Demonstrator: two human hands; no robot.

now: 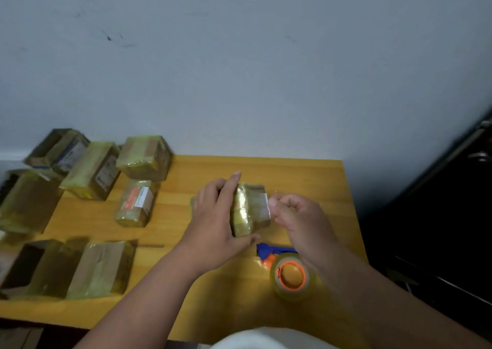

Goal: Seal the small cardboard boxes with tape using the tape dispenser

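Two bare forearms come into the frame from the bottom edge. No sleeve is visible on them, and no watch, ring or bracelet shows on the wrists or fingers. The left hand (213,223) and the right hand (298,221) wear no gloves. The nails look short and plain, one pale nail shows at the right hand near the middle of the frame. At the bottom centre a piece of white clothing (269,339) is visible, smooth and rounded, without any print or buttons to see.
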